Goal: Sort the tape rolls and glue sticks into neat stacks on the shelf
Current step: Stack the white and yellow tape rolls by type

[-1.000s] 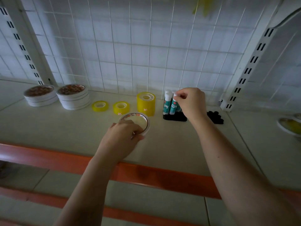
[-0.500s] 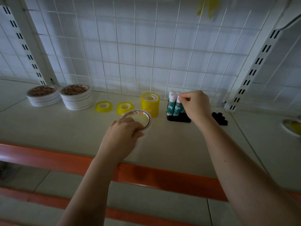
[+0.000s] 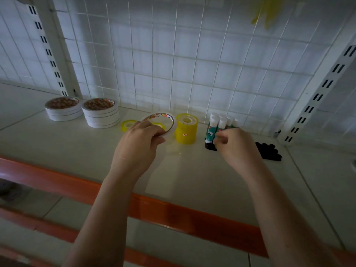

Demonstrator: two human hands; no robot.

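My left hand [image 3: 138,145] holds a wide white tape roll [image 3: 159,123] by its near rim, fingers curled over the edge and thumb underneath, the ring tilted up so I can look through its hole. It is lifted off the shelf [image 3: 96,151].

Past this roll, partly hidden by it, a small yellow tape roll [image 3: 160,125] lies flat, and another small yellow roll [image 3: 128,125] lies just left of my knuckles. Further left, well away from my hand, stand two stacks of white tape rolls: the nearer stack [image 3: 101,114] is taller, the far one [image 3: 62,108] a little lower, and the two sit just beside each other. Right of the roll I hold stands a tall stack of yellow tape [image 3: 186,130], near the roll's edge but not touching it as far as I can see.

My right hand [image 3: 237,147] is curled, fingertips drawn together at the lower part of the glue sticks [image 3: 213,126]. I cannot tell whether I am pinching one or only touching it. The sticks stand upright in a tight cluster, white caps on top, green labels below, on a black tray [image 3: 210,146] just in front of my fingers. Right of that hand lies a dark lumpy tray [image 3: 269,153]. Behind everything runs a white wire grid [image 3: 173,64], and an orange rail [image 3: 173,212] edges the shelf under my forearms.
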